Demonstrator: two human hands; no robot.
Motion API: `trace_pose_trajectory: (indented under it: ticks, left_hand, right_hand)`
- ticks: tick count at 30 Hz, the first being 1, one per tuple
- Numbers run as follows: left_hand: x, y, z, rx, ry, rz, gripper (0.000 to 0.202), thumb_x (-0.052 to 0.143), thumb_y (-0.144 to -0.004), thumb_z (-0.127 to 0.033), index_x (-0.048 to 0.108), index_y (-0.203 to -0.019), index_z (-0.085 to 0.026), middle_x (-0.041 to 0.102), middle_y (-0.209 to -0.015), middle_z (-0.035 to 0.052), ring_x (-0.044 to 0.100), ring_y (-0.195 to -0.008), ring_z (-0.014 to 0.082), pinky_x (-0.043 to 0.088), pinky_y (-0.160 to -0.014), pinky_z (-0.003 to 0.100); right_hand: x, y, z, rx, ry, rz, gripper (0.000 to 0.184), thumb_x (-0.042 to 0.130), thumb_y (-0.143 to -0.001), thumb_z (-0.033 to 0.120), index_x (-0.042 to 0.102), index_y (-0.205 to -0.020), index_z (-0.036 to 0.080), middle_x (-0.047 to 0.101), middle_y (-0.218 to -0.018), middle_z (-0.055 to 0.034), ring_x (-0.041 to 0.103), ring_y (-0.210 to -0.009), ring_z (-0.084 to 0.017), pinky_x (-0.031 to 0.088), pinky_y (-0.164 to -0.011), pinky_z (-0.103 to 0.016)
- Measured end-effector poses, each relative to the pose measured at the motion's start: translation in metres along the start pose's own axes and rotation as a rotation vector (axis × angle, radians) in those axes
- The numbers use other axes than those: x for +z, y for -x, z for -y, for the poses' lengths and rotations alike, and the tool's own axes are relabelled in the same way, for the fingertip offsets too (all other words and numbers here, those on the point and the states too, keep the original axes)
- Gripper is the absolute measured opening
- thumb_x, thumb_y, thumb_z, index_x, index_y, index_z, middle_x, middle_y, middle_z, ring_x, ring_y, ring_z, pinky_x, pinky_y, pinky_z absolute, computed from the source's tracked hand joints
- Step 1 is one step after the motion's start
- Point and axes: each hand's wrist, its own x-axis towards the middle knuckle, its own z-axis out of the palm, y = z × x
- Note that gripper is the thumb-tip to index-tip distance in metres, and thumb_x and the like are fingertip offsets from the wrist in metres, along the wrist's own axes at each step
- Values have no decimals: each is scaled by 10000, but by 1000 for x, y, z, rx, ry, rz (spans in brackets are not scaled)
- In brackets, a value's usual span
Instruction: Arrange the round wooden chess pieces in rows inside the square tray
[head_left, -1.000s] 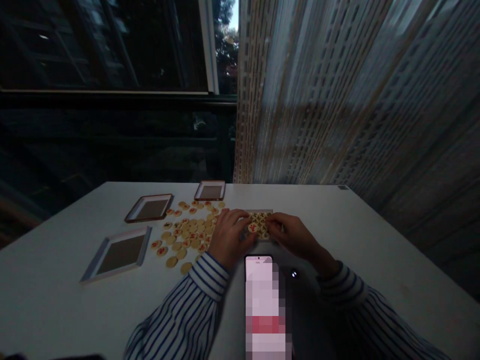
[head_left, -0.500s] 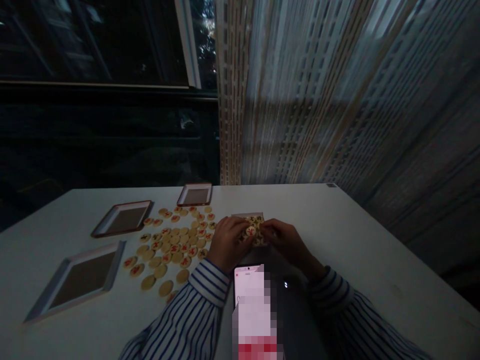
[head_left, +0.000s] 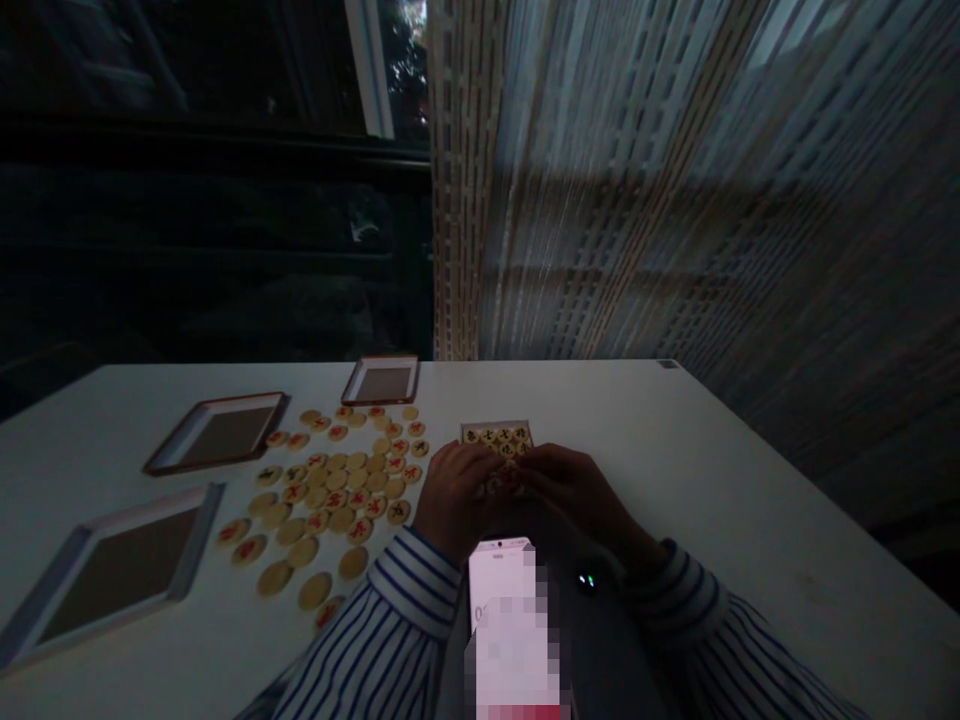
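A small open box [head_left: 495,424] holds rows of round Chinese chess pieces [head_left: 505,449] with dark characters. Over the near left part of that box is my left hand [head_left: 457,498], its fingers bent in a pinch; a piece with a red mark shows only partly at its fingertips. My right hand [head_left: 574,488] comes in from the other side, thumb and fingers pressed together, its tips close to the left ones. Whatever the right fingertips grip is hidden. The two hands cover the near rows of the box.
Many loose chess pieces [head_left: 341,520] lie scattered on the white table [head_left: 675,470] to the left. Beyond them are three shallow trays or lids [head_left: 120,565]. A lit phone [head_left: 502,590] lies in front of my hands, beside a dark object with small lights [head_left: 586,580]. A string curtain hangs behind.
The red-marked piece, plainly visible at my left fingertips before, is now mostly covered. My hands have drawn closer together and lower, uncovering the box's far rows. The view has shifted slightly.
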Motion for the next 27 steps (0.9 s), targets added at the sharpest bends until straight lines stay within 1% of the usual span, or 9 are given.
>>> trace_pose_trajectory:
  ticks: [3, 6, 9, 11, 16, 20, 23, 27]
  left_hand:
    - [2, 2, 2, 4, 19, 30, 213, 595, -762, -333, 617, -909, -180, 659, -859, 60, 576, -821, 195, 452, -772, 392]
    - [2, 4, 2, -17, 56, 60, 201, 538, -807, -308, 614, -949, -187, 665, -881, 56, 585, -838, 186, 459, -782, 390]
    - [1, 5, -1, -53, 119, 50, 211, 449, -858, -263, 614, -971, -195, 676, -889, 54, 600, -838, 165, 481, -760, 358]
    - [0, 5, -3, -96, 167, 34, 224, 428, -865, -247, 621, -967, -196, 682, -885, 53, 611, -836, 157, 494, -751, 340]
    - [1, 7, -7, -256, 315, 7, 201, 482, -836, -285, 653, -906, -209, 693, -863, 41, 635, -817, 156, 520, -731, 315]
    - [3, 8, -8, -362, 377, -4, 188, 520, -811, -298, 669, -892, -215, 697, -849, 35, 643, -794, 153, 529, -727, 309]
    - [5, 8, -7, -402, 415, -12, 181, 544, -795, -303, 677, -880, -214, 700, -846, 35, 647, -787, 152, 531, -728, 302]
    - [7, 10, -5, -414, 459, -38, 168, 567, -776, -303, 687, -854, -215, 702, -827, 35, 648, -772, 152, 532, -712, 294]
  right_hand:
    - [-1, 0, 0, 35, -2, 0, 193, 625, -738, 348, 651, -826, 178, 668, -783, -33, 616, -711, -138, 507, -649, -281]
    - [-3, 1, 0, 49, -3, -15, 193, 628, -734, 345, 658, -831, 182, 674, -785, -32, 619, -711, -138, 508, -651, -281]
    - [-4, 1, 0, 40, 1, -37, 183, 630, -731, 331, 662, -838, 186, 683, -797, -33, 624, -724, -140, 510, -662, -283]
    - [-4, 2, 0, 27, 8, -46, 163, 624, -736, 314, 666, -831, 188, 688, -795, -34, 628, -726, -143, 513, -659, -283]
    - [-4, 3, 0, -9, 31, -55, 148, 611, -748, 285, 674, -847, 195, 698, -816, -37, 638, -747, -154, 523, -682, -307]
    - [-3, 5, -2, -25, 46, -38, 159, 610, -751, 273, 675, -875, 199, 700, -824, -38, 642, -742, -154, 529, -683, -314]
    - [-2, 6, -3, -39, 17, -26, 158, 606, -758, 264, 676, -885, 200, 701, -842, -40, 645, -766, -150, 531, -702, -308]
    - [-2, 7, -2, -49, -1, -5, 175, 599, -769, 274, 673, -915, 213, 699, -864, -35, 646, -791, -148, 534, -721, -311]
